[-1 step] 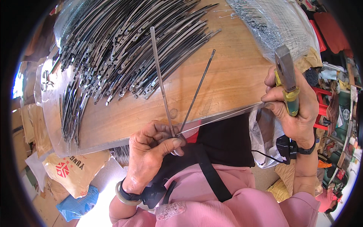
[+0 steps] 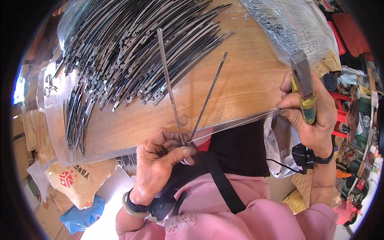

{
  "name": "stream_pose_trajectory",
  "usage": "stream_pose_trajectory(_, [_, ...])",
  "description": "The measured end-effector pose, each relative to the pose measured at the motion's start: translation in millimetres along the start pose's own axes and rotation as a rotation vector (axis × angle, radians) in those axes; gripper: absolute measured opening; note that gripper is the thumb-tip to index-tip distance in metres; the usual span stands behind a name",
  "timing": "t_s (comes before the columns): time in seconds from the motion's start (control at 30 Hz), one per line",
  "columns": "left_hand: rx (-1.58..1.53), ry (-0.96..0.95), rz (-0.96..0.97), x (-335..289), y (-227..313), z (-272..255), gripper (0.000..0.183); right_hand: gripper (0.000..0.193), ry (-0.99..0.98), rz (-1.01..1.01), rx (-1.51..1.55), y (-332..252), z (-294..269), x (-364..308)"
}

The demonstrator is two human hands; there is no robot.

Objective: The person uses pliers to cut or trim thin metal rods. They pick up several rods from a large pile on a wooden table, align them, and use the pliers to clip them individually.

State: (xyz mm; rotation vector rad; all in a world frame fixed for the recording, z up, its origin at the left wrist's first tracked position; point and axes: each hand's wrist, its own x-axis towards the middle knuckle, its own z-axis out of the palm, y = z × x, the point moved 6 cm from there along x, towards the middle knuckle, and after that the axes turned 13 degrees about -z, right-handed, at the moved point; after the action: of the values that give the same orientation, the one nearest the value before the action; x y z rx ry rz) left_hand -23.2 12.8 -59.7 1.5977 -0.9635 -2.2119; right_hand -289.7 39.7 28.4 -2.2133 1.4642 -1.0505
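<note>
Your left hand hides the lower ends of the pale metal strip and dark metal strip, its fingers curled closed around both. They point away from you over the tabletop, splayed in a V. The thin wire runs rightward to your right hand, which pinches it and grips partly covered pliers.

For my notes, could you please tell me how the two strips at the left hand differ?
The left strip looks paler, the right strip darker. The left strip reaches higher in the picture than the right strip. The left strip leans left; the right strip leans right. Both are slender and rise from the left hand.
</note>
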Motion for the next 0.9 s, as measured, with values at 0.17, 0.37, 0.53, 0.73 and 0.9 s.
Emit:
stream_pose_trajectory(0.17, [0.002,-0.048,-0.013,2.0,-4.0,5.2,0.019,0.020,-0.069,-0.014,-0.048,-3.3,16.7,2.1])
stream_pose_trajectory(0.37, [0.166,-0.142,-0.120,0.9,-5.8,11.8,0.018,0.026,-0.238,-0.251,-0.088,-15.5,50.9,22.2])
stream_pose_trajectory(0.53, [0.153,-0.128,-0.126,-0.6,-7.2,11.7,0.018,0.030,-0.286,-0.236,0.002,-7.3,73.0,15.9])
stream_pose_trajectory(0.73, [0.168,-0.119,-0.089,-6.7,-9.0,10.2,0.019,0.034,-0.289,-0.194,0.001,-11.3,77.9,14.0])
stream_pose_trajectory(0.9, [0.090,-0.381,-0.027,2.5,8.1,1.4,0.033,0.037,-0.210,-0.184,0.028,-11.9,66.1,9.8])
